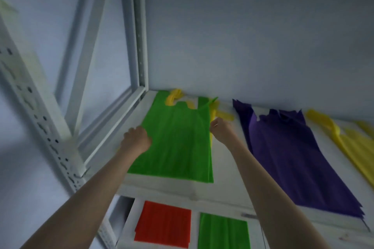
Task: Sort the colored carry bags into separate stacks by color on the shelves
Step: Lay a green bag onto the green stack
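Note:
A green carry bag (178, 139) lies flat at the left end of the upper white shelf (224, 157), on top of a yellow bag (174, 96) whose handles stick out behind it. My left hand (136, 139) grips the green bag's left edge. My right hand (221, 129) pinches its right edge. To the right lies a purple bag stack (293, 159), and further right a yellow bag stack (352, 139). On the lower shelf sit a red bag stack (164, 222) and a green bag stack (222, 230).
A white slotted upright post (46, 127) stands at the front left, and another post (137, 32) rises at the back corner. A pale wall closes the back. The lower shelf (195, 216) shows white between its two stacks.

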A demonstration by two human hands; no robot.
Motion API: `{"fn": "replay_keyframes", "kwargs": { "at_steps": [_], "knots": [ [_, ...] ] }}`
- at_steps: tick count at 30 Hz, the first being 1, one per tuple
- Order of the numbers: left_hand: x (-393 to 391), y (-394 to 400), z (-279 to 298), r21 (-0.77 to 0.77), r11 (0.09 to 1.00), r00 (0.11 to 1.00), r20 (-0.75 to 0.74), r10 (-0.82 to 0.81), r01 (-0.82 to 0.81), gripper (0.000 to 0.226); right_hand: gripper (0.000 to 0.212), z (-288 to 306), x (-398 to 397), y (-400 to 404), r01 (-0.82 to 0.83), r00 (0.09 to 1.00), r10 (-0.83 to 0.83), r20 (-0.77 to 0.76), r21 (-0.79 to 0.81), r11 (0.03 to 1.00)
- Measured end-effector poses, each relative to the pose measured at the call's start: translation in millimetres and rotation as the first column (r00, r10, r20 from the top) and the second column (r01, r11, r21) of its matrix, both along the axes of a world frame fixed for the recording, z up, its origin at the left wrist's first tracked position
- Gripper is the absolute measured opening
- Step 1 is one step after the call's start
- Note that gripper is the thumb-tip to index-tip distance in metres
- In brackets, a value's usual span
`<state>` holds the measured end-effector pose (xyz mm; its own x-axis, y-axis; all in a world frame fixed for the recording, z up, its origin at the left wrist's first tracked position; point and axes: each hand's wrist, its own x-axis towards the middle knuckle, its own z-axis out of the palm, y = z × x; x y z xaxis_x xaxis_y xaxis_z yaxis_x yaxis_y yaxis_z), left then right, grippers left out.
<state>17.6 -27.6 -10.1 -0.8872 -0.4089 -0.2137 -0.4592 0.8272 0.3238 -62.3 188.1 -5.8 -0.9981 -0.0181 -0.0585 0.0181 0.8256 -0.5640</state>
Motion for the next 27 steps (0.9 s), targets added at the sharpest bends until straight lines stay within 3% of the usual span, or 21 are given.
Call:
{"fn": "replay_keyframes", "kwargs": {
  "at_steps": [6,14,19,27],
  "knots": [
    [-49,-29,-17,0.033,0.999,0.998,0.050,-0.043,0.041,0.047,0.040,-29,-61,-21,0.028,0.989,-0.037,0.143,0.065,0.998],
    [-81,-35,-41,0.095,0.992,0.990,0.111,-0.090,0.080,0.068,0.061,-51,-107,-33,0.176,0.961,-0.181,0.208,0.042,0.983],
    [-89,-33,-46,0.123,0.991,0.994,0.080,-0.069,0.059,0.061,0.053,-55,-122,-37,0.236,0.944,-0.219,0.248,-0.039,0.971],
    [-94,-30,-46,0.174,0.984,0.995,0.073,-0.063,0.049,0.058,0.054,-50,-129,-54,0.186,0.954,-0.193,0.229,0.049,0.981]
  ]
}}
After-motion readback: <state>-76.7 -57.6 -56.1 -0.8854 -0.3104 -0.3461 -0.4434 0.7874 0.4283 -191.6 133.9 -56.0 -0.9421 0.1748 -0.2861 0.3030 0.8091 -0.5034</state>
